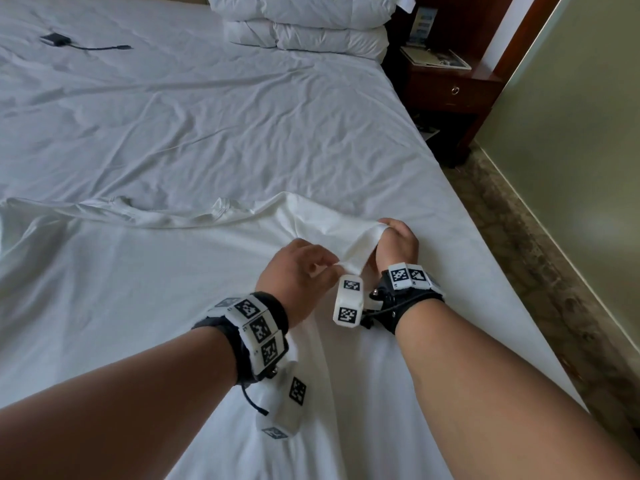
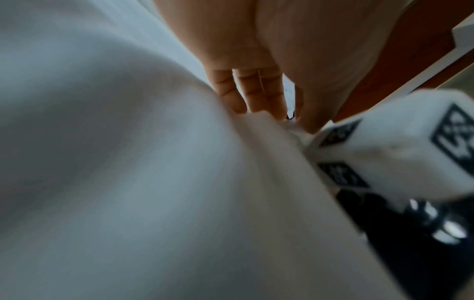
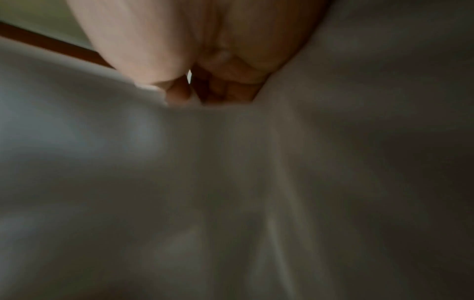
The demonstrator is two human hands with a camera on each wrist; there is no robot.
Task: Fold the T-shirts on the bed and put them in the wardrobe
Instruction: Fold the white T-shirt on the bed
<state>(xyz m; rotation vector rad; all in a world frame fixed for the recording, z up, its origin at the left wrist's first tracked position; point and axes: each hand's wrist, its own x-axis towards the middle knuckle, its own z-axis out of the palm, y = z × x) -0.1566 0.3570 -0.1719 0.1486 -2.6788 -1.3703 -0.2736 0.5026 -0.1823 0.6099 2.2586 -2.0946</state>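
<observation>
A bedroom, likely a hotel room. A wide bed (image 1: 207,133) with white sheets carries stacked pillows (image 1: 304,26). A dark wooden nightstand (image 1: 450,88) stands beside it on patterned carpet (image 1: 540,265)

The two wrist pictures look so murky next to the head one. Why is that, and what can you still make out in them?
Head view: sharp, evenly lit, edges bowed by the wide lens; both hands hold the white T-shirt. Left wrist view: motion-blurred cloth, though the left hand shows its fingers. Right wrist view: dim and soft, the right hand pressed close into the fabric.
</observation>
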